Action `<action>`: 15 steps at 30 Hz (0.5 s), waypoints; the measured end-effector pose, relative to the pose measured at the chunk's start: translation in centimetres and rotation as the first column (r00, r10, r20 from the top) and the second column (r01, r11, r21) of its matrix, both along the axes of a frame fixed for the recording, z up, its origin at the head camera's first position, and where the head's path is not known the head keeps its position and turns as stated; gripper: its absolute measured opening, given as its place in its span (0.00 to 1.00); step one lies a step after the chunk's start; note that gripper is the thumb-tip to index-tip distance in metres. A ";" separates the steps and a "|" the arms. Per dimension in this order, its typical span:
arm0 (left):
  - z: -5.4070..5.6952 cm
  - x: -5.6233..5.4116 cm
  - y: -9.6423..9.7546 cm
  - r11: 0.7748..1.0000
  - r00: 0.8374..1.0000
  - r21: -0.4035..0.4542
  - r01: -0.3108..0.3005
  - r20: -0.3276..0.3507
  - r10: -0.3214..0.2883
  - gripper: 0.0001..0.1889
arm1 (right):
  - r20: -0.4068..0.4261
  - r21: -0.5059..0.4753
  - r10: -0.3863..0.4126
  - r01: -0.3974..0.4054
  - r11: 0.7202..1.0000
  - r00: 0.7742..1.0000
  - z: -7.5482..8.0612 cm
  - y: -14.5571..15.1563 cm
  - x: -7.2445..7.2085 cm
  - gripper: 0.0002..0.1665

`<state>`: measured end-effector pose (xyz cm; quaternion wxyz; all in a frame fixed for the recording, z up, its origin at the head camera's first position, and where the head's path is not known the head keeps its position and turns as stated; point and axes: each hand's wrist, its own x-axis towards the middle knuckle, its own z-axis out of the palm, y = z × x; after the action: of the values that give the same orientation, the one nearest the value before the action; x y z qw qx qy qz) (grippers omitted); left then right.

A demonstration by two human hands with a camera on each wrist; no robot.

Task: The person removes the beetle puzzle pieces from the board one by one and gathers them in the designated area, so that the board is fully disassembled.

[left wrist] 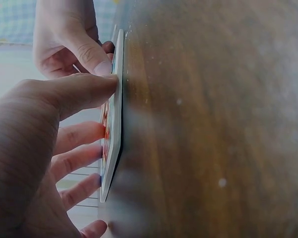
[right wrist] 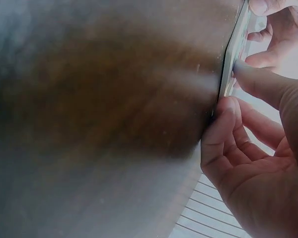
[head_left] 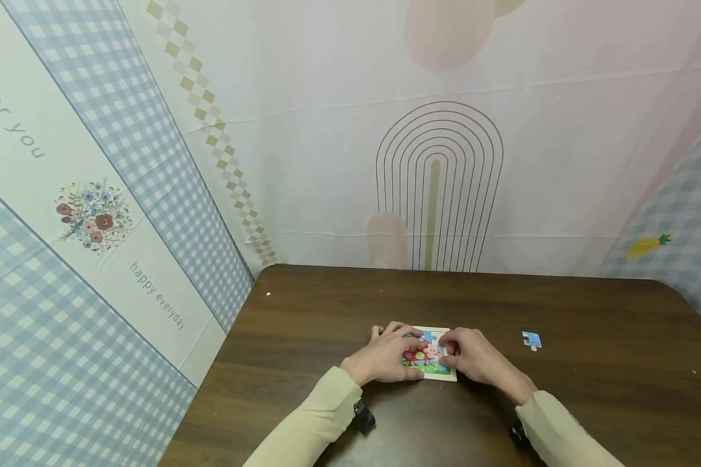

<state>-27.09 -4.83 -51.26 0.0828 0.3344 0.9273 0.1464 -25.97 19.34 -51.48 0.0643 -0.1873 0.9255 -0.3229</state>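
As the head view looks down on the counter [head_left: 304, 311], I see the white-bordered puzzle [head_left: 433, 362] lying flat, well in from the far edge and slightly nearer the left edge than the right. My left grip [head_left: 385, 357] is spread wide over its left side, presumably to steady it; my right grip [head_left: 476, 353] bends at its right edge. A loose blue piece [head_left: 532, 340] lies well apart, toward the counter's far right corner, probably kept clear of the work.

From the left wrist, I note the left thumb [left wrist: 97, 89] at the puzzle's near edge and extended fingers [left wrist: 82, 134] reaching its picture; such a spread would resist sliding.

From the right wrist, the right thumb [right wrist: 258, 82] touches the puzzle, with curled fingers [right wrist: 221, 131] by its border, an arrangement suited to fine adjustment. Whether they pinch a piece, I cannot tell.
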 end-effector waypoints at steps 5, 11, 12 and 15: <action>0.1 0.0 0.0 1.000 1.000 -0.003 -0.002 0.009 0.002 0.28 | 0.060 0.016 -0.037 0.036 0.999 0.997 0.9 -0.6 0.2 0.14; 0.0 -0.1 0.1 1.000 1.000 -0.001 -0.003 0.009 0.003 0.29 | 0.050 0.043 -0.054 0.051 0.998 0.997 0.9 -1.0 0.1 0.12; 0.0 -0.1 0.1 1.000 1.000 -0.001 -0.002 0.009 0.002 0.29 | 0.051 0.044 -0.058 0.056 0.997 0.997 0.8 -1.0 0.1 0.12; -0.1 -0.1 0.0 1.000 1.000 0.002 -0.001 0.006 0.001 0.28 | 0.059 0.040 -0.070 0.068 0.997 0.996 0.7 -1.0 0.1 0.12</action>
<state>-27.22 -4.83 -51.37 0.0852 0.3334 0.9271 0.1483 -25.87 18.29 -50.81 0.0846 -0.1441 0.9350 -0.3129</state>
